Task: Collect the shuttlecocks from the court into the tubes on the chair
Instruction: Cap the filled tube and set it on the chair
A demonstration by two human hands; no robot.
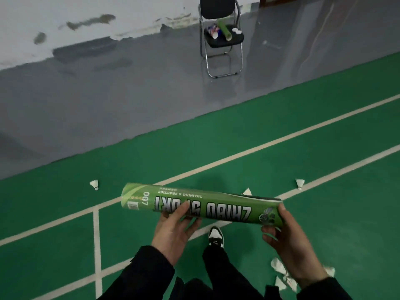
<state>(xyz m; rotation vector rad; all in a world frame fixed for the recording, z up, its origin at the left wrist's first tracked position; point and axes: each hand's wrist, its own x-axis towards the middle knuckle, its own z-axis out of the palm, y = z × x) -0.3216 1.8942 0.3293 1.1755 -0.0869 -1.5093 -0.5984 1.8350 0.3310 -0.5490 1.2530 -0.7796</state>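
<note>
Over green court (151,161), tube (201,205) crosswise, level.

Three tubes (201,205), one chair (220,22), about seven shuttlecocks (94,184).

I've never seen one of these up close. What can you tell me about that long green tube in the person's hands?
The long green cardboard-looking tube is a printed cylinder with large white lettering, "TRAINING & PRACTICE", "007" and a barcode label near its left end. It lies roughly level above the green court floor. The left hand holds its middle from below; the right hand grips its right end.
</note>
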